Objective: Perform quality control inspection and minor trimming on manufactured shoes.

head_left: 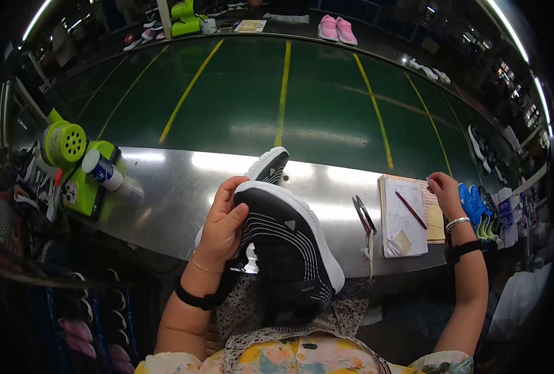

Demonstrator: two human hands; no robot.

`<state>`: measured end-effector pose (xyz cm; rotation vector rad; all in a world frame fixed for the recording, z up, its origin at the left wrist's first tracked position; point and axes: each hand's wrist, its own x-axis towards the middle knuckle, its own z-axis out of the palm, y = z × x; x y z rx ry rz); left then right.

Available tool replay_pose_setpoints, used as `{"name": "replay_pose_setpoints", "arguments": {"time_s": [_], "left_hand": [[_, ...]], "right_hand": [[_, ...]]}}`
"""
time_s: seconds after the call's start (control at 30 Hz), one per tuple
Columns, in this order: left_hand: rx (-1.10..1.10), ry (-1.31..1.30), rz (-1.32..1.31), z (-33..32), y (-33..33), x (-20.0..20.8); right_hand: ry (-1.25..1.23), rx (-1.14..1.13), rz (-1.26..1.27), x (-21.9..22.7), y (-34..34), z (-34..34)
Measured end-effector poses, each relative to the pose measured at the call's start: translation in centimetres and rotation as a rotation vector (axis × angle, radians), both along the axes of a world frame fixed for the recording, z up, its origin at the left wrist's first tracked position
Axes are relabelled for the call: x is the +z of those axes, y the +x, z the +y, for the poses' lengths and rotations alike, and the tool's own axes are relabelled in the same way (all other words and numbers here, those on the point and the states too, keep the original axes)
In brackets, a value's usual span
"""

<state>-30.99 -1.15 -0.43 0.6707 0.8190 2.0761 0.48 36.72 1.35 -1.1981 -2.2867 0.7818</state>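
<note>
My left hand (222,229) grips a black sneaker (283,240) with a white sole and thin white lines along its side. The thumb presses on the upper and the fingers wrap behind it, while the shoe tilts over the near edge of the metal table. Just behind it, a second black sneaker (269,166) with a white sole shows in part. My right hand (445,192) is raised near the notebook's (404,224) right edge, away from the shoe. Its fingers are curled together, and whatever may be between them cannot be made out.
Thread snips (364,215) lie left of the notebook, which carries a dark red pen (411,210). A bright green machine (71,146) and a blue-and-white canister (105,171) stand left. Blue shoes (470,202) sit right. Beyond runs a green conveyor belt (327,93); pink sneakers (337,30) rest farther off.
</note>
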Motion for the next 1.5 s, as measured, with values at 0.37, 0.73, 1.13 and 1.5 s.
{"name": "replay_pose_setpoints", "arguments": {"time_s": [0.37,0.73,1.13,1.5], "left_hand": [[-0.064,0.041,-0.051,-1.3,-0.4,-0.6],[-0.133,0.026,-0.055,-1.8,-0.2,-0.4],[-0.132,0.008,-0.039,-1.2,-1.3,-0.2],[0.047,-0.147,-0.208,1.3,2.0,0.8]], "right_hand": [[0.583,1.101,0.268,7.9,-16.4,-20.1],[0.863,1.24,0.392,8.0,-19.0,-22.2],[0.9,1.249,0.195,6.2,-18.2,-20.3],[-0.458,0.672,0.495,-3.2,-5.2,-29.3]]}}
